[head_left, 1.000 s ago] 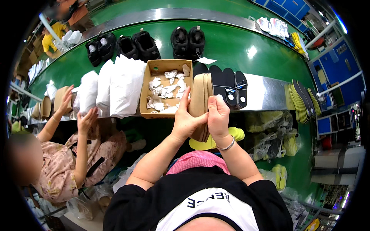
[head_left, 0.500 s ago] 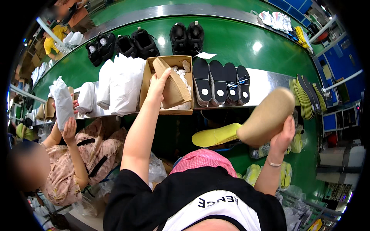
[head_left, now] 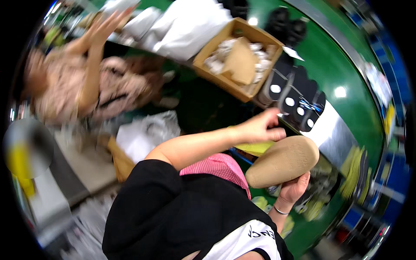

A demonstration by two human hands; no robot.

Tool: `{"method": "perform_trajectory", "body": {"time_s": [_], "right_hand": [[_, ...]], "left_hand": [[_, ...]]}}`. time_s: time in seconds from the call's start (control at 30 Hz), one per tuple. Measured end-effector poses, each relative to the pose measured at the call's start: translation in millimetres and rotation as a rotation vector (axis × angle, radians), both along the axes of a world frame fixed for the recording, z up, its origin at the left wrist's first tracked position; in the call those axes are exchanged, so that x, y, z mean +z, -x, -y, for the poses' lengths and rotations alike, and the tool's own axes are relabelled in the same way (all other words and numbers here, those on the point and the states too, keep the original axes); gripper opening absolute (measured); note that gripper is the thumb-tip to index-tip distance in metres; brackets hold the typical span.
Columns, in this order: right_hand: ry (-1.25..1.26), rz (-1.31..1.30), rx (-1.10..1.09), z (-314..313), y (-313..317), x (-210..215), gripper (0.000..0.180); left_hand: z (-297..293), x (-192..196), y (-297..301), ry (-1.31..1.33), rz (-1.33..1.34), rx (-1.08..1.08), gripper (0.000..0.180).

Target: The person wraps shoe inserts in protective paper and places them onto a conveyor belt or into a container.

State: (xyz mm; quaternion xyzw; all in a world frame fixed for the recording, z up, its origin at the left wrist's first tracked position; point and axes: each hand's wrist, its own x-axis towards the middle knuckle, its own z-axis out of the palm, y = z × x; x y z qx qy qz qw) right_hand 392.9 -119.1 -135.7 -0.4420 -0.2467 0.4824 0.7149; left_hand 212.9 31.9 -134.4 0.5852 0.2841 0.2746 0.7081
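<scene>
Step in hand: the form [head_left: 284,162] is raised in the right hand [head_left: 294,188], with the left hand [head_left: 263,128] held out near its upper edge; I judge this one-handed support, the second hand ready alongside.
Next move: a two-handed hold, as I read it from here, would call for the left thumb on one face and the fingers on the other, the right grip kept until the left is firm.
Right hand: bent round the form's lower right edge, gripping it, with most of the fingers hidden behind; a bracelet [head_left: 281,210] circles the wrist.
Left hand: partly open, thumb and forefinger apart, nothing seen in its grasp; whether a fingertip touches the form I cannot tell.
Form, place: in the air before the person, off the counter [head_left: 336,125] and well apart from the box [head_left: 221,83].
Form, look: tan, matte, shaped like a shoe sole; broad and rounded at the upper right, narrower at the lower left; faint marks on the visible face. Whether it is one piece or several I cannot tell.
Box: open, brown, holding crumpled white paper [head_left: 215,65] with a second form [head_left: 242,60] lying on it.
Insoles [head_left: 298,80]: black, in stacks just beside the box, each stack bearing a white disc.
</scene>
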Motion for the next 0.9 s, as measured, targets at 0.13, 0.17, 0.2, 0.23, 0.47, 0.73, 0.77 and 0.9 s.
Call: {"method": "perform_trajectory", "body": {"time_s": [0.13, 0.17, 0.2, 0.23, 0.47, 0.73, 0.77, 0.9], "right_hand": [[0.099, -0.102, 0.39, -29.6, 18.4, -13.8, 0.03], [0.131, -0.087, 0.511, -34.8, 22.3, -19.9, 0.03], [0.162, -0.073, 0.628, -38.5, 29.6, -27.1, 0.03], [0.229, -0.115, 0.734, -41.7, 40.1, -32.4, 0.029], [0.609, -0.195, 1.233, -57.9, 146.8, -89.7, 0.041], [0.65, 0.513, 1.651, -43.2, 304.3, -209.4, 0.028], [0.596, 0.556, 1.681, -36.1, 326.9, -230.3, 0.027], [0.134, 0.92, 1.71, -12.2, 421.4, -319.2, 0.027]], "left_hand": [[89.5, -47.4, 17.8, 0.561, 0.111, 0.24, 0.055], [101.9, -51.6, 31.4, 0.673, 0.166, 0.314, 0.048], [116.1, -55.0, 47.7, 0.783, 0.226, 0.382, 0.041], [131.5, -54.7, 58.6, 0.819, 0.235, 0.497, 0.034], [221.6, -85.5, 101.6, 0.972, 0.716, 1.105, 0.042], [309.6, -155.9, 194.6, 0.976, 1.022, 1.678, 0.042], [320.3, -164.2, 203.8, 0.997, 1.047, 1.713, 0.043], [362.1, -199.4, 227.1, 1.087, 1.077, 1.854, 0.044]]}}
